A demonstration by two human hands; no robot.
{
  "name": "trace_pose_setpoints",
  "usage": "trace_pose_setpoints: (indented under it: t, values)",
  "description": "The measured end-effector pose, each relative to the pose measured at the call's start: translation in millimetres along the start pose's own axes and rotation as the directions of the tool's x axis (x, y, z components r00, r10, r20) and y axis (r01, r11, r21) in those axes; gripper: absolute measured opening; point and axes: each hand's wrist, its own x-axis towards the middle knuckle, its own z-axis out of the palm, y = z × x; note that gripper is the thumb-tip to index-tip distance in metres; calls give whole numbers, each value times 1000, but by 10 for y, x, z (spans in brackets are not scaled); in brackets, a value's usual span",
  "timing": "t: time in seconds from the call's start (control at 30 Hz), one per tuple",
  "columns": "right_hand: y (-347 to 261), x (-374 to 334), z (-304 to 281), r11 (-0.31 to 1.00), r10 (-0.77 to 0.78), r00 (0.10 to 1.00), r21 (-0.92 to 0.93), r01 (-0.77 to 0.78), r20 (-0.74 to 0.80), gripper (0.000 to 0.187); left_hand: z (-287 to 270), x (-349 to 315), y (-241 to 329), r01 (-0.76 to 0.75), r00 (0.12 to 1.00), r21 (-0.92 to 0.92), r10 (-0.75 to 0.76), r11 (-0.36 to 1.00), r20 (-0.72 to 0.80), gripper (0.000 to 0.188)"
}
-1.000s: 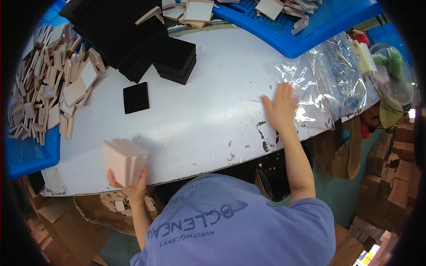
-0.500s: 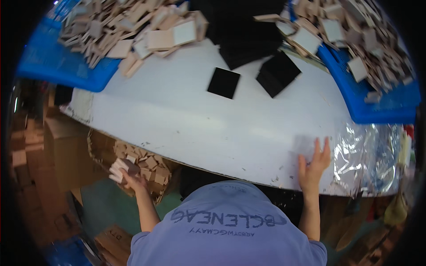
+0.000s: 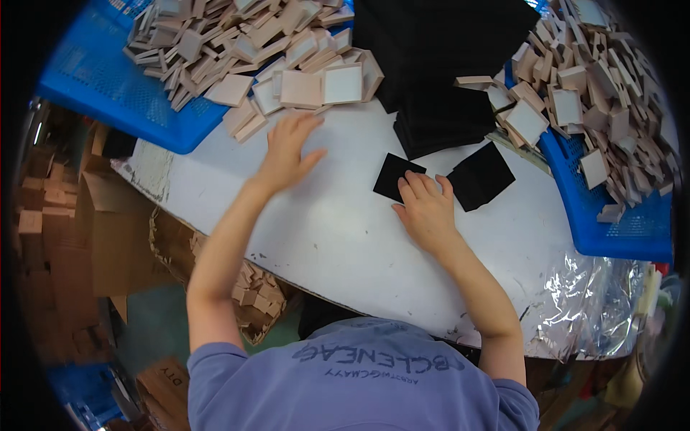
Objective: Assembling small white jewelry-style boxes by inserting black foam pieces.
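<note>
1. Pale shallow square pieces [image 3: 300, 89] lie in a loose heap at upper left, spilling past the blue perforated crate [image 3: 115, 108] onto the table; tipped in all directions, they seem dumped rather than stacked.
2. Left hand [image 3: 289, 154]: fingers loosely spread, nothing held, just beside the nearest pale pieces. Whether its fingertips touch one is hard to tell from above.
3. Black square [image 3: 389, 171]: flat on the table near its middle, partly covered by the right hand [image 3: 429, 217]. The fingers rest on it, thumb by its lower edge; I cannot tell whether they pinch it or merely press.
4. Small black stack [image 3: 485, 178], right of that hand, sits slightly skewed, its layers offset. Behind it rises a larger black pile [image 3: 445, 118] — probably kept central, within reach of both arms.
5. Farther right, a second blue crate [image 3: 624, 243] bears another pale heap [image 3: 582, 108]; clear plastic film [image 3: 589, 305] lies crumpled by the near right edge.
6. The white table [image 3: 323, 244] is scuffed and chipped, with glare across it. Below its left edge, an open carton [image 3: 164, 241] contains more small pieces; brown boxes [image 3: 118, 237] stand on a green floor [image 3: 159, 316].
</note>
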Motion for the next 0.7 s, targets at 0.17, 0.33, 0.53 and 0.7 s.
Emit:
trace_pose_setpoints:
  t: [0.17, 0.33, 0.53, 0.7]
  values:
    - [21, -80, -108, 992, 51, 994, -122, -39, 95, 38, -90, 807, -408, 48, 983, 357, -107, 933, 148, 55]
    - [85, -47, -52, 988, 29, 1000, -154, -31, -12, 32, -93, 1121, -335, 150, 916, 388, -276, 909, 293, 66]
    - [134, -41, -9, 995, 26, 997, -93, -32, -68, 29, -210, 811, -238, 81, 950, 438, -202, 895, 238, 77]
    - [197, -65, 32, 997, 14, 994, -71, -21, -107, 24, -437, 355, -4, 67, 992, 419, -105, 906, 67, 73]
